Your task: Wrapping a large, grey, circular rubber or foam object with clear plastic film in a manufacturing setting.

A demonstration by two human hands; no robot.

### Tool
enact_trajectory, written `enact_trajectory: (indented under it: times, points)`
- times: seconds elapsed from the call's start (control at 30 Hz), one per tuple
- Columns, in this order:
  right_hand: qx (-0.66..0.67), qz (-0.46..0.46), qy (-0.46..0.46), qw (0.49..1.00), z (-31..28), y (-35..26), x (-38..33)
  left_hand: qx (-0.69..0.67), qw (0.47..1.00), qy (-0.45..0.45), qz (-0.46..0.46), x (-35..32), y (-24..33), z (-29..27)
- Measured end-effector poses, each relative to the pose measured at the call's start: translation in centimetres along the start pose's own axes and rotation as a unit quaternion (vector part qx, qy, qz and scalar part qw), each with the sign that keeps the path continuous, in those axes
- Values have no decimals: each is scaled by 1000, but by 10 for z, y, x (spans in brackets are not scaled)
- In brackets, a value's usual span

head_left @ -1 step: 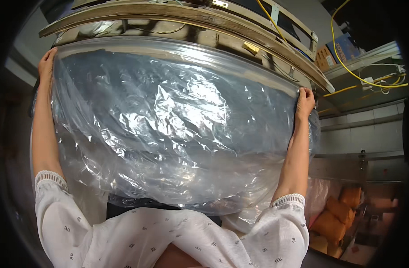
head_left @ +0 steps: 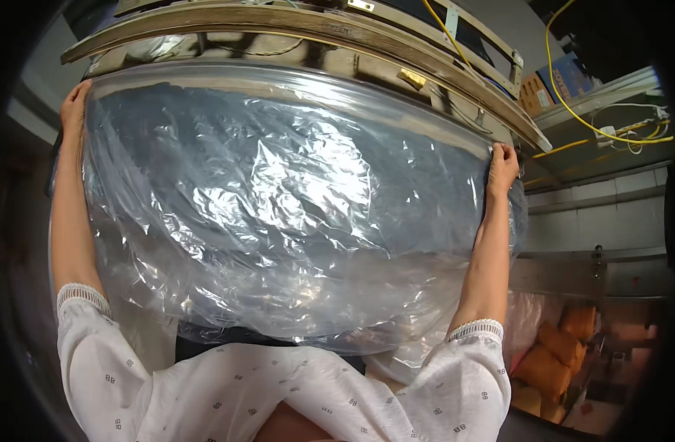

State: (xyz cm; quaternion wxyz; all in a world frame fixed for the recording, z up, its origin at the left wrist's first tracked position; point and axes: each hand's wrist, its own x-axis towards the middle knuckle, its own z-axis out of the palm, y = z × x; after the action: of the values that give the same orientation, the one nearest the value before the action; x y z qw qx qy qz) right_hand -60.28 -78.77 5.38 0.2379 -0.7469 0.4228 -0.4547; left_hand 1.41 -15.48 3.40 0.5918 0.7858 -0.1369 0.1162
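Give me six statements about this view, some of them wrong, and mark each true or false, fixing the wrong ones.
1. The left hand and the right hand both grip the clear plastic. True.
2. The two hands are close together. False: they are wide apart, near opposite ends of its upper edge.
3. A wooden beam runs beyond the plastic's upper edge. True.
4. The orange items are at the upper left. False: the orange items are at the lower right.
5. A yellow cable loops down at the upper right. True.
6. The plastic is smooth and dull. False: it is wrinkled, with bright reflections.
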Motion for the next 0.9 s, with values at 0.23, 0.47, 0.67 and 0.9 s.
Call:
enact_trajectory:
  times: [0.23,0.47,0.67,0.9]
  points:
    - [-33,-18,32,999,0,12,5,32,999,-6,-9,12,4,12]
    - [-102,-36,77,991,4,11,4,82,996,37,-22,50,-51,-20]
    - [-24,13,95,995,-2,-1,1,78,992,72,-61,51,-67,-36]
    - [-92,-13,22,995,-2,2,5,191,980,-38,33,56,-67,-46]
